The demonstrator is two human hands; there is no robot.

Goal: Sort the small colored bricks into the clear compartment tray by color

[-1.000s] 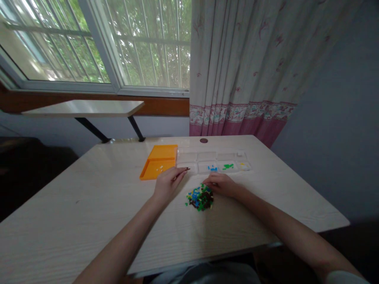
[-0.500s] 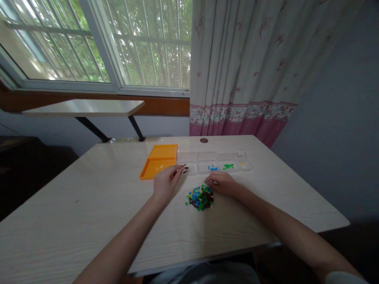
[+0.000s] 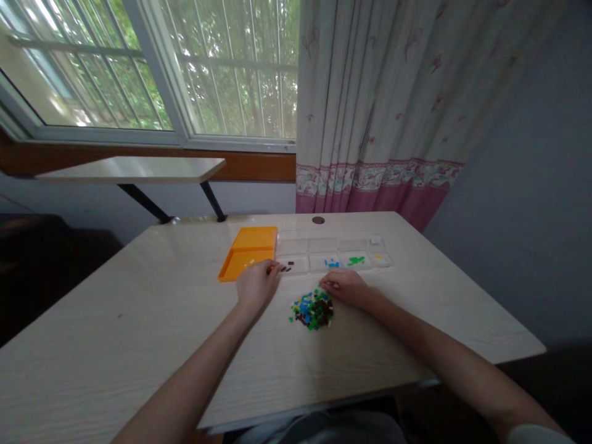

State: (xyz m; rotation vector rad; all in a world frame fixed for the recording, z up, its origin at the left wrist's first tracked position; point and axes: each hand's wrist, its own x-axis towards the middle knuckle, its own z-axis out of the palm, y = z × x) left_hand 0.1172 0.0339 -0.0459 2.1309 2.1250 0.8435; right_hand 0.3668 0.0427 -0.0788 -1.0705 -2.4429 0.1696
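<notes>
My left hand (image 3: 258,285) is at the near left corner of a clear compartment tray (image 3: 303,264), its fingers drawn together; whatever may be between them is hidden. Small dark brown building bricks (image 3: 290,263) lie in that compartment, right beside the fingertips. Over the far right edge of a mixed pile of tiny bricks (image 3: 314,310) rests my right hand (image 3: 346,287), with thumb and fingers pinched. Anything in that pinch is too small to make out. The pile mixes brown, green, blue, yellow and white pieces.
Other tray compartments hold blue bricks (image 3: 332,263), green bricks (image 3: 356,261) and yellow bricks (image 3: 378,256). An open orange case (image 3: 254,237) with a few pale pieces adjoins the tray on the left. A raised shelf (image 3: 134,168) stands at the table's back left.
My left hand has drawn slightly left and down; the brown piece at its fingertips now seems to lie in the compartment beside the others. My right hand is almost still.
</notes>
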